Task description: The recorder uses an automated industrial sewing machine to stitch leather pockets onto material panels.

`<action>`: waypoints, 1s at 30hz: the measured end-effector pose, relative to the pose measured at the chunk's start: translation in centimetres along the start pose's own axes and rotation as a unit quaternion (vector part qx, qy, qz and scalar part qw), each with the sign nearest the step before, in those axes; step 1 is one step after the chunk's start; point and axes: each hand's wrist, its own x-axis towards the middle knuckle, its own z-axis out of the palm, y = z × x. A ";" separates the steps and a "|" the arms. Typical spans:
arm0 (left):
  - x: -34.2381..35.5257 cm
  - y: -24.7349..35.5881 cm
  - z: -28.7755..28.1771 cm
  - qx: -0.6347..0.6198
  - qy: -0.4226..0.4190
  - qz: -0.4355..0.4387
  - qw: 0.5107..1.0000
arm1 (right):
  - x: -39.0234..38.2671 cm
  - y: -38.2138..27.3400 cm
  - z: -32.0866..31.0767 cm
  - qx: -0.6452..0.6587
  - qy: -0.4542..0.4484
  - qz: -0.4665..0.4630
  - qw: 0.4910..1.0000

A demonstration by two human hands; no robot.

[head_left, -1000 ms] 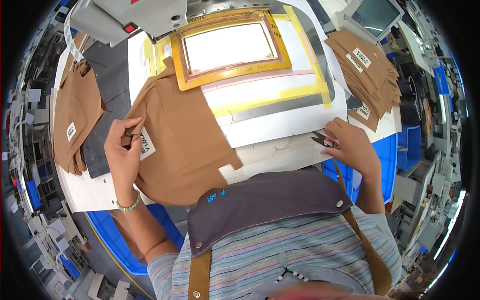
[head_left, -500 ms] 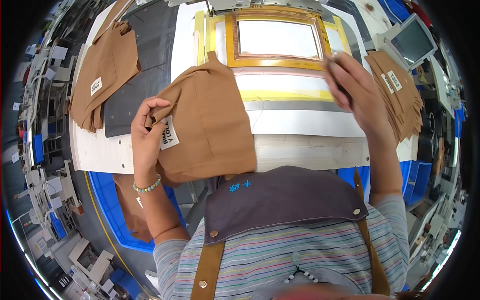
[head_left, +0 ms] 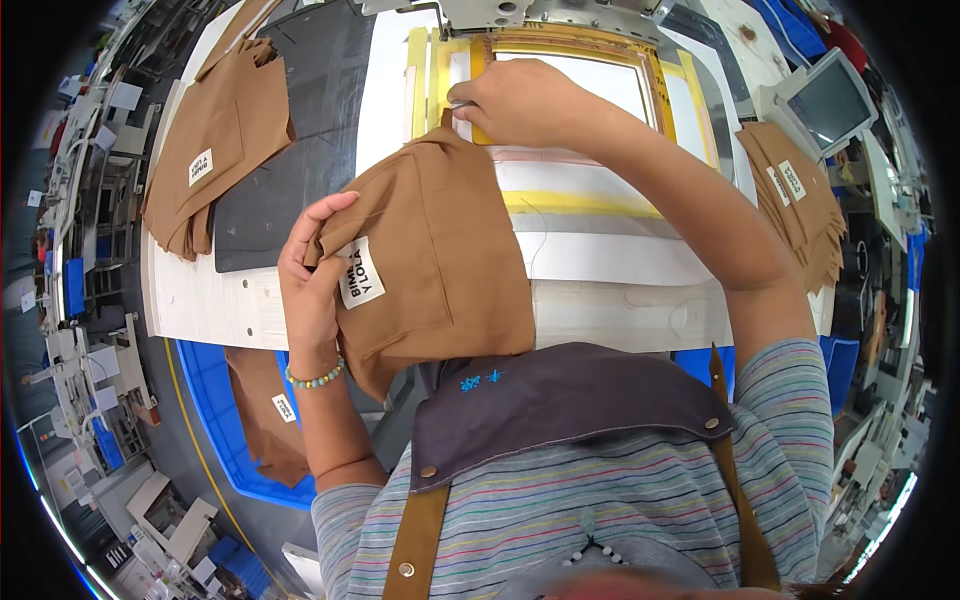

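Note:
A brown fabric panel (head_left: 465, 250) with a sewn seam and a white label (head_left: 362, 275) hangs over the near table edge. My left hand (head_left: 315, 265) is closed on its left edge, with the cloth bunched between thumb and fingers beside the label. At the panel's far narrow tip, my right hand (head_left: 520, 100) is closed, palm down. A bit of grey metal shows at its fingertips, close to the cloth; the rest of this small tool is hidden by the hand, so its kind is unclear. A loose thread trails off the panel's right side.
A yellow-edged frame (head_left: 575, 45) lies under a machine head (head_left: 520, 12) at the far side. Brown panels are piled at left (head_left: 215, 160) and right (head_left: 790, 200). A monitor (head_left: 825, 100) stands far right. Below the table, a blue bin (head_left: 205, 400) holds more brown cloth.
My right hand has swung left from beside the frame to the panel's far tip. My left hand and the panel have shifted slightly right in view.

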 end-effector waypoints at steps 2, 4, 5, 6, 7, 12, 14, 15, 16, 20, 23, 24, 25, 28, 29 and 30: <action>0.5 0.1 -0.2 0.000 0.001 0.006 1.000 | 0.3 0.3 0.1 -0.030 -0.004 -0.012 0.999; 0.8 0.3 -0.3 0.001 0.002 0.012 1.000 | 0.5 0.3 0.3 -0.060 0.028 -0.019 0.998; 0.9 0.4 -0.3 0.006 0.000 0.014 1.000 | 0.7 0.1 0.2 -0.061 0.029 -0.020 0.997; 1.0 0.6 -0.2 0.011 -0.003 0.017 1.000 | 1.0 -0.5 0.3 -0.076 0.011 -0.001 0.997; 0.8 0.8 -0.1 0.012 -0.003 0.019 1.000 | 1.0 -1.0 0.2 -0.089 -0.007 0.019 0.996; 1.2 0.1 -1.0 0.017 -0.027 0.027 0.999 | 1.2 0.0 1.9 -0.063 0.011 0.026 0.998; 0.8 1.0 -1.8 0.039 -0.009 0.066 0.997 | 0.5 0.0 1.8 -0.033 0.041 0.014 0.999; 0.7 2.0 -2.4 0.119 0.029 0.101 0.987 | 0.0 0.2 1.7 -0.008 0.069 0.016 0.997; 0.5 3.4 -3.3 0.175 0.062 0.146 0.972 | -0.6 0.2 1.3 0.017 0.095 0.017 0.995; -0.8 11.0 -3.7 0.497 0.131 0.416 0.750 | -4.0 0.8 -2.7 0.254 0.179 0.022 0.950; -0.9 12.2 0.4 0.676 0.013 0.420 0.605 | -8.4 -0.2 -6.1 0.326 0.176 0.044 0.928; 0.0 10.1 1.4 0.666 -0.048 0.398 0.629 | -9.9 -0.7 -6.7 0.405 0.164 0.099 0.894; -0.4 8.3 3.0 0.653 -0.108 0.382 0.645 | -11.2 -1.2 -7.1 0.485 0.147 0.141 0.851; -1.9 2.8 7.0 0.565 -0.289 0.331 0.698 | -13.5 -0.9 -5.8 0.367 0.166 0.074 0.912; -2.5 0.9 7.7 0.525 -0.330 0.329 0.712 | -14.3 -1.8 -5.7 0.376 0.139 0.094 0.911; -3.0 -0.4 8.2 0.481 -0.371 0.326 0.724 | -14.7 -2.0 -4.7 0.349 0.151 0.036 0.924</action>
